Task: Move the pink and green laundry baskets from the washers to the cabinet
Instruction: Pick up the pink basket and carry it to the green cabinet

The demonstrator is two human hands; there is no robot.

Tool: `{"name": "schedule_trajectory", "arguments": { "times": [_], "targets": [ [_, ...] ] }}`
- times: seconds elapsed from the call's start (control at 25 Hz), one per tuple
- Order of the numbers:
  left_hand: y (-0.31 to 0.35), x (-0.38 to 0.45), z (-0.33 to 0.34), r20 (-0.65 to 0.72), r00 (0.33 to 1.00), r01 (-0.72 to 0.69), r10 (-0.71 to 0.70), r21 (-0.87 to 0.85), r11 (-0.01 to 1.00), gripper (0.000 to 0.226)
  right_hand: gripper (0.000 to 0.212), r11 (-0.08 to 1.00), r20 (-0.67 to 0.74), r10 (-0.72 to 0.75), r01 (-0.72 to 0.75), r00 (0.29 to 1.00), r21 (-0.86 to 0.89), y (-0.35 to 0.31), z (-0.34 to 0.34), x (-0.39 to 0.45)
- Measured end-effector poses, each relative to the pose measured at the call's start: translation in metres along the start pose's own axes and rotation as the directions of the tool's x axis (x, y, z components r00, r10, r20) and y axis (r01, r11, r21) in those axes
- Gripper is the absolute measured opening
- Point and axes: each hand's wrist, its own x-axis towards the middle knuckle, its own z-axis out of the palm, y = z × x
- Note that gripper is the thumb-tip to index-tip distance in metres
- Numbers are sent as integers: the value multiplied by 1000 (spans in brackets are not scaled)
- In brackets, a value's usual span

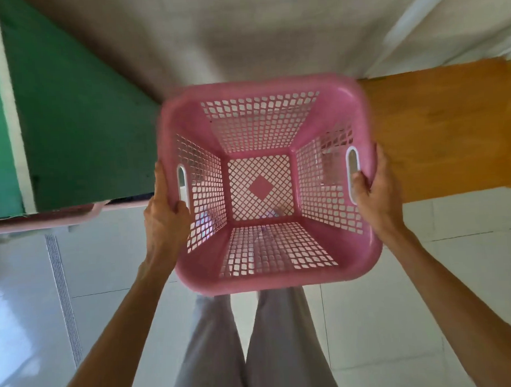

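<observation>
The pink laundry basket (188, 117) hangs in the air in front of me, above the floor, and I look straight down into it. It is empty, with perforated walls and a white handle slot on each side. My left hand (165, 216) grips its left rim at the slot. Its right rim at the other slot is in my right hand (376, 195), fingers hooked through. No green basket is in view.
A green surface (72, 127) with a white stripe fills the upper left, with a pink edge (46, 219) below it. An orange wooden surface (443, 129) lies to the right, just behind the basket. White floor tiles (468, 258) and my grey trouser legs (254, 352) are below.
</observation>
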Motion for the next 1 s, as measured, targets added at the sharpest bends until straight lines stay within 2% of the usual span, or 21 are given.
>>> {"name": "schedule_trajectory", "arguments": {
  "times": [0.2,0.4,0.52,0.64,0.88,1.0],
  "targets": [
    [-29,70,56,59,996,-67,62,71,995,82,63,999,25,-6,7,1000,-36,32,63,66],
    [-36,128,80,115,993,-39,21,156,987,91,59,992,177,14,8,984,-125,39,101,124],
    [-36,149,85,182,983,-20,-9,159,987,106,60,991,264,95,-64,960,-121,30,112,145],
    [-36,154,92,207,978,-5,-38,204,979,109,66,983,281,132,-89,951,-159,29,119,155],
    [-43,162,99,185,982,-25,-40,335,942,114,76,986,306,84,-35,948,-163,36,120,152],
    [-48,164,98,247,967,-38,-59,370,928,118,76,988,313,102,-58,944,-147,37,118,152]
  ]
}}
